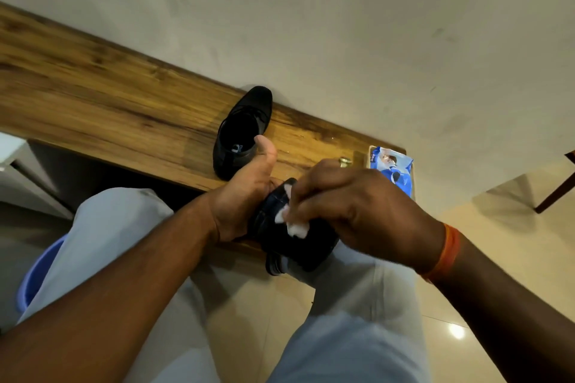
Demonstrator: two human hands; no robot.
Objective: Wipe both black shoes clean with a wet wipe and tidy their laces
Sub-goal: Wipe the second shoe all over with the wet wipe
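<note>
- L hand [245, 196] grips held shoe [289, 233] over lap; R hand [351, 205] pinches wet wipe [294, 225] on it.
- Other shoe [244, 130] on bench [109, 102], just beyond L thumb, toe pointing away.

Dim, warm indoor light. Lamp glare spot on the glossy floor tiles [456, 331], near right. Wide-angle bend at edges. Slight motion blur overall; near forearms underexposed, soft.
</note>
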